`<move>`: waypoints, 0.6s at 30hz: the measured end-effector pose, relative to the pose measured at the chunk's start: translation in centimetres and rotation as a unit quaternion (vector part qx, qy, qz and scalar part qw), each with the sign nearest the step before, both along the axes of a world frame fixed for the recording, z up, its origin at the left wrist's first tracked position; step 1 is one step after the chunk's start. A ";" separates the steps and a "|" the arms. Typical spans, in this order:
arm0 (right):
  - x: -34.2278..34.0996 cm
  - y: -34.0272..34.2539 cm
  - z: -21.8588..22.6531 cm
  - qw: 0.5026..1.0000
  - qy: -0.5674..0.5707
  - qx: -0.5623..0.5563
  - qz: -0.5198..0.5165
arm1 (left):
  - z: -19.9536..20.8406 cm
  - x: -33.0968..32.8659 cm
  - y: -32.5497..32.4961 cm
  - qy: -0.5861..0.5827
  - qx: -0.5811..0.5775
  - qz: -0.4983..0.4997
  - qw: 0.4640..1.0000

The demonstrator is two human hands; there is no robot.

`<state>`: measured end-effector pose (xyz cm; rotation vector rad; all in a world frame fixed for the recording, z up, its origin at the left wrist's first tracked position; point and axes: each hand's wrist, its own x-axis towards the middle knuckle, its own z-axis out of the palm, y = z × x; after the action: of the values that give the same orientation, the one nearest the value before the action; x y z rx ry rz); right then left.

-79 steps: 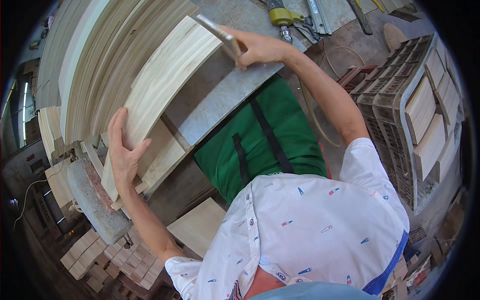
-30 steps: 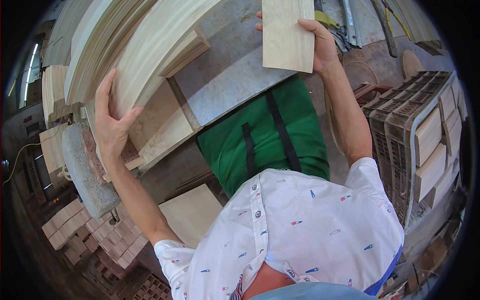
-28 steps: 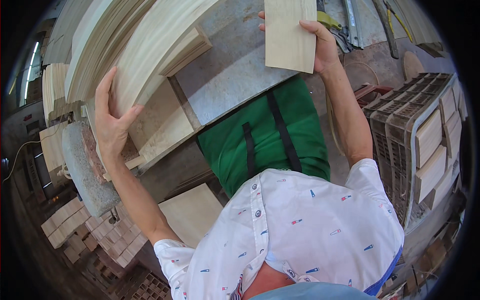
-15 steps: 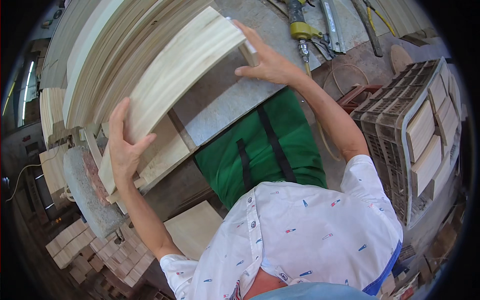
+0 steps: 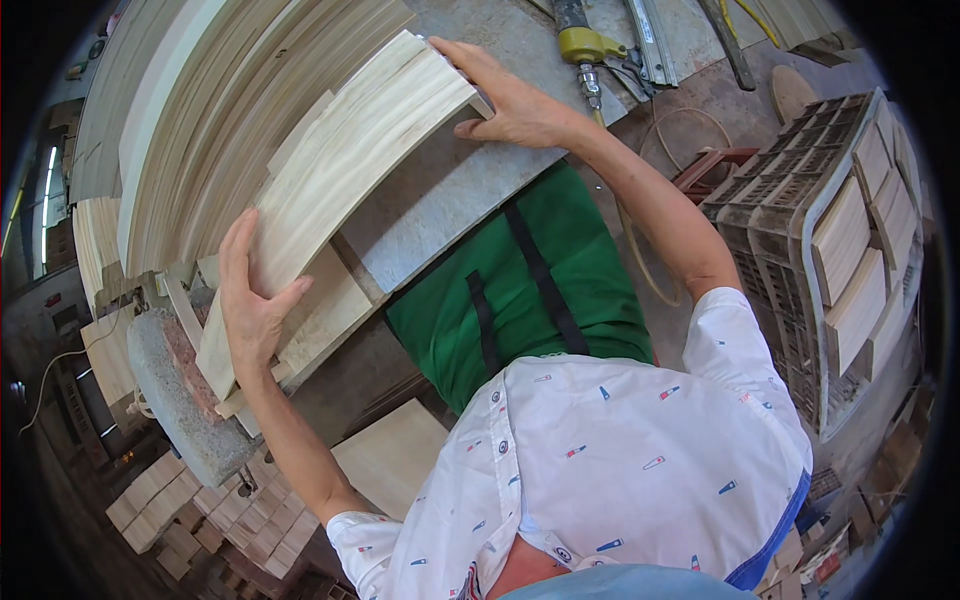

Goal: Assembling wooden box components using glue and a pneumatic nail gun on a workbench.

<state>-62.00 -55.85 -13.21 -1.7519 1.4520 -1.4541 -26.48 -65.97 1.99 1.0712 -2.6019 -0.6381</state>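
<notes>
A pale, curved wooden board (image 5: pixel 350 150) spans between my two hands over the bench. Near its lower left end, my left hand (image 5: pixel 252 300) grips the board, with the thumb on the near edge and the fingers on the far side. My right hand (image 5: pixel 515 108) clasps the upper right end, its fingertips partly hidden behind the wood. Another pale piece (image 5: pixel 298 135) peeks out along the board's far edge. Just beyond stands a large stack of curved wooden strips (image 5: pixel 195 140). Below the board, a flat wooden block (image 5: pixel 325 300) lies on the grey worktop (image 5: pixel 425 215).
A rough stone block (image 5: pixel 180 395) sits at the bench's left end. At the far right are a yellow air tool (image 5: pixel 588 45) with its hose and a metal bar (image 5: pixel 652 45). A plastic crate (image 5: pixel 765 240) of wooden pieces stands right; stacked blocks (image 5: pixel 245 515) lie lower left.
The board's right end, with my right hand, has shifted slightly left and down in view. Background items have shifted slightly too. Both hands keep their hold.
</notes>
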 end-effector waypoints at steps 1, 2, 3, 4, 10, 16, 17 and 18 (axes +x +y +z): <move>0.0 0.0 0.0 1.000 -0.002 0.003 0.003 | 0.0 0.0 0.0 0.001 -0.002 -0.001 1.000; 0.0 0.0 0.0 1.000 -0.005 0.013 0.007 | 0.0 0.1 0.0 0.002 -0.003 -0.003 1.000; 0.0 0.0 0.0 1.000 -0.008 0.016 0.011 | -0.1 0.1 -0.1 0.003 -0.003 -0.005 1.000; -0.1 0.1 0.1 0.999 -0.012 0.026 0.015 | -0.1 0.1 -0.1 0.004 -0.004 -0.006 1.000; 0.0 0.2 0.1 0.999 -0.019 0.028 0.025 | -0.1 0.1 -0.1 0.002 -0.003 -0.008 1.000; 0.0 0.0 -0.2 1.000 -0.015 0.017 0.017 | -0.1 -0.1 0.0 -0.006 -0.006 -0.002 1.000; 0.0 0.0 -0.3 1.000 -0.011 0.012 0.015 | -0.1 -0.1 0.0 -0.009 -0.010 -0.003 1.000; 0.0 -0.1 -0.4 1.000 -0.010 0.010 0.017 | -0.1 -0.1 0.0 -0.013 -0.014 -0.004 1.000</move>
<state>-62.01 -55.91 -13.58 -1.7367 1.4162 -1.4306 -26.55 -65.97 1.93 1.0678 -2.6308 -0.5918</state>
